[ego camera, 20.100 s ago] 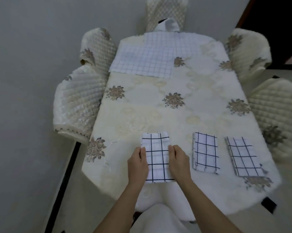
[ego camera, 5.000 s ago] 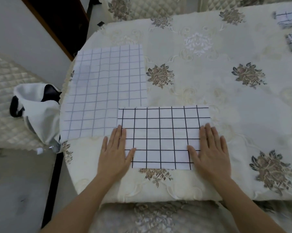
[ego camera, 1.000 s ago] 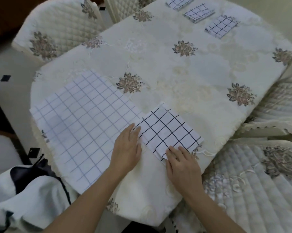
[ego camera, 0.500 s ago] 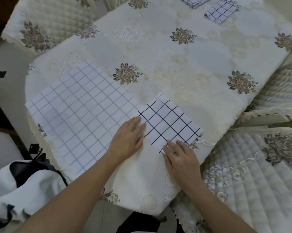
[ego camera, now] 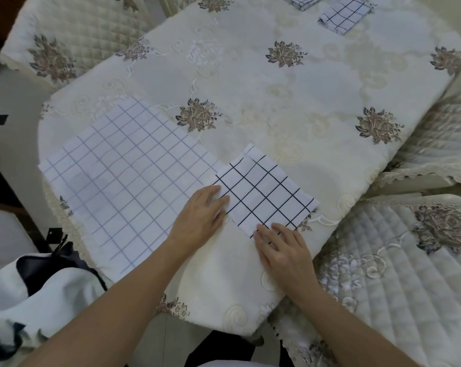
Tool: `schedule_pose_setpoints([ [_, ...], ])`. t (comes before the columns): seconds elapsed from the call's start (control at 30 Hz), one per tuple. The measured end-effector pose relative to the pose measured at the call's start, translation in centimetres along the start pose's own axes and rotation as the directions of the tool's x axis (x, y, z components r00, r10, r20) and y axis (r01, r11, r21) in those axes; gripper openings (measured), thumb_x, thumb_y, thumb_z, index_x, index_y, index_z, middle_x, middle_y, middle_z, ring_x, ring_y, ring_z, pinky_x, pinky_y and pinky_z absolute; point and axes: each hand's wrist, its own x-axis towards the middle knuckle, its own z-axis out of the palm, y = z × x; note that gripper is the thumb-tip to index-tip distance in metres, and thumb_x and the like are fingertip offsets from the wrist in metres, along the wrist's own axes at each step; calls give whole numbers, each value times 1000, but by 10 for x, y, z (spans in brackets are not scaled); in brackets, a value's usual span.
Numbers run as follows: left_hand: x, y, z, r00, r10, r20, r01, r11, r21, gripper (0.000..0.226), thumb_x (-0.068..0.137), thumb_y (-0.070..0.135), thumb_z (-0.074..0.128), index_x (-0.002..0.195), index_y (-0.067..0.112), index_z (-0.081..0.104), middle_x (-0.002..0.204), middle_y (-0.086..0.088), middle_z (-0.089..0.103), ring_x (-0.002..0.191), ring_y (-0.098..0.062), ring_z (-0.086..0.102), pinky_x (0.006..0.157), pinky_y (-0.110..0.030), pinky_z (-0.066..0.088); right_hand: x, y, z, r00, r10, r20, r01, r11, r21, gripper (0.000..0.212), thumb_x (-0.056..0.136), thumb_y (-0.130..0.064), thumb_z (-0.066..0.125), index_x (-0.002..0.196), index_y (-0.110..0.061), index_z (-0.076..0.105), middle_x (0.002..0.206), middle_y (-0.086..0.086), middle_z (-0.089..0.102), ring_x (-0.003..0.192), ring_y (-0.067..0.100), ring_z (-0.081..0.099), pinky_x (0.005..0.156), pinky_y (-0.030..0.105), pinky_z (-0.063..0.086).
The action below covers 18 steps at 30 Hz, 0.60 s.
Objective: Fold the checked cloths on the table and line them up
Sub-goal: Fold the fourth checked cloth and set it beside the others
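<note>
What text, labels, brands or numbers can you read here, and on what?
None can be read. The dark-checked cloth, the pale-checked cloth and the folded cloths far off show only grid lines; the tablecloth shows only embroidered flowers.

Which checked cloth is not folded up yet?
The big cloth with pale lines, spread flat at the left. The dark-lined cloth beside it and the two small cloths at the far edge are folded.
</note>
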Motion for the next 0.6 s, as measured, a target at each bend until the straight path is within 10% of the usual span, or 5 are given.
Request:
schedule_pose_setpoints([
  [0.37,49,34,-7,990,92,-104,-86,994,61,38,87,21,52,122,9,59,134,-10,54,119,-29,52,105,-46,40,0,0,-5,987,87,132,-100,990,97,28,93,-30,59,114,-16,72,126,-1,67,113,28,61,88,42,49],
  [0.6,136,44,17,938,299,175,-330,926,183,56,105,40,24,156,18,25,164,-2,19,151,-20,17,121,-44,20,5,4,-7,961,164,222,-203,965,167,27,92,-36,59,110,-22,72,124,-8,67,111,23,59,85,41,49],
])
